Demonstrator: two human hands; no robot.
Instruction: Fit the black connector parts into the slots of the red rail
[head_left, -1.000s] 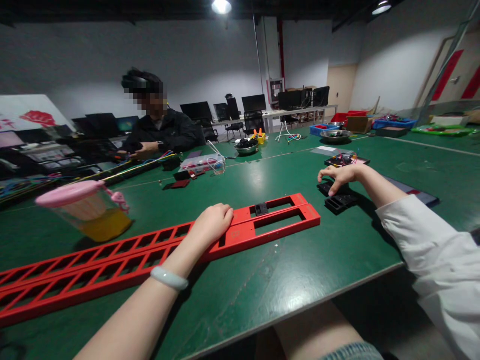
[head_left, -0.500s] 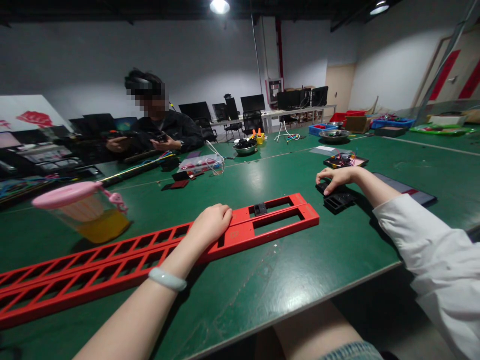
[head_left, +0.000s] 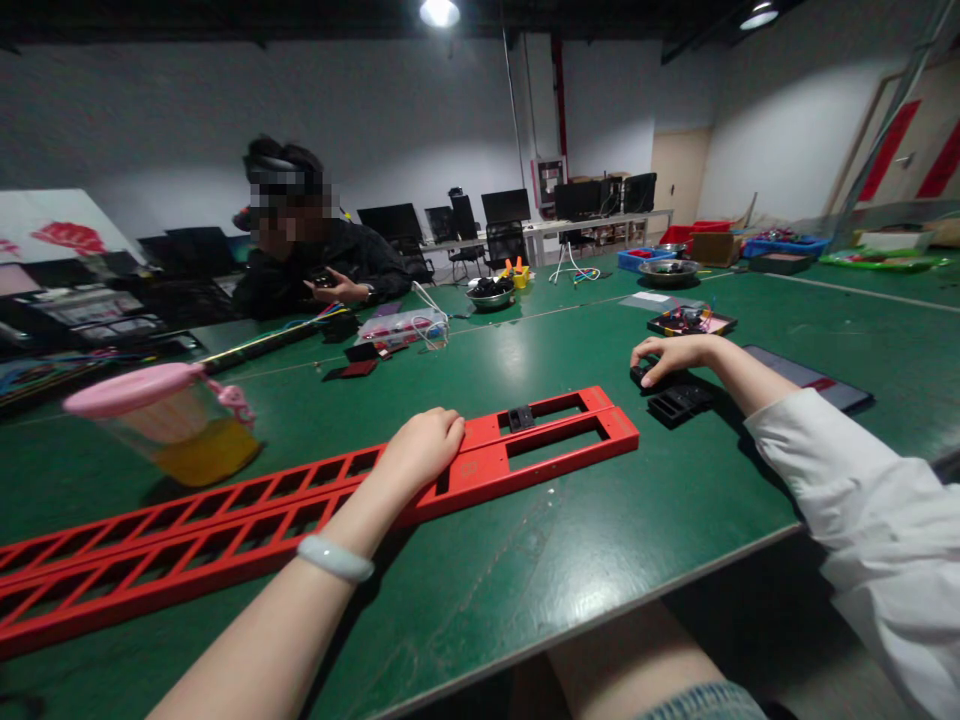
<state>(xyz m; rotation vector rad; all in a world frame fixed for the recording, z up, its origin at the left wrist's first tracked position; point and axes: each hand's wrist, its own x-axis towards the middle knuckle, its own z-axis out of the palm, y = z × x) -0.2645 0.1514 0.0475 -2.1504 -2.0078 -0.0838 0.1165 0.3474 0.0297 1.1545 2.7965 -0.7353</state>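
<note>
My left hand (head_left: 426, 447) lies across a pair of long red slotted frames (head_left: 480, 466), its fingers curled over them near the right end. In the far frame's opening sits a small black plastic block (head_left: 520, 417). To the right of the frames, my right hand (head_left: 673, 357) pinches a small black plastic piece (head_left: 641, 375) between thumb and fingers, low over the table. My fingers partly hide that piece. Just below this hand rest more black slotted parts (head_left: 679, 404).
A pink-lidded cup (head_left: 161, 425) of yellow liquid stands behind the frames at left. Farther back are a clear plastic box (head_left: 403, 328), a metal bowl (head_left: 491, 293) and a tray of wired parts (head_left: 691, 320). A dark flat panel (head_left: 810, 378) lies beyond my right forearm. Another person (head_left: 315, 250) sits opposite.
My right fingers have closed more tightly around the small black piece, which has shifted slightly left, apart from the others. My left hand stays put. The person opposite has leaned and moved one hand.
</note>
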